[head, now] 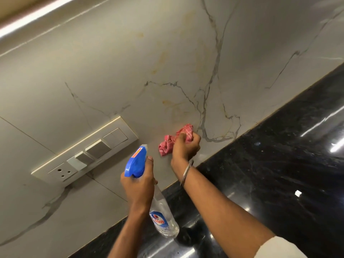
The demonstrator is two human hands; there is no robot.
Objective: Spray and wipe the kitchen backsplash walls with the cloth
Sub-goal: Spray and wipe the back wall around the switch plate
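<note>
The backsplash wall (149,62) is pale marble-look tile with grey veins and faint yellowish stains. My right hand (186,146) grips a crumpled pink checked cloth (168,144) and presses it against the wall just above the countertop. My left hand (138,185) holds a clear spray bottle (162,213) by its neck. The bottle's blue trigger head (135,162) points up toward the wall. A metal bangle sits on my right wrist.
A cream switch and socket plate (83,151) is mounted on the wall left of my hands. The glossy black granite countertop (279,164) runs along the wall's base to the right. A bright light strip (37,15) glows under the cabinet at the top left.
</note>
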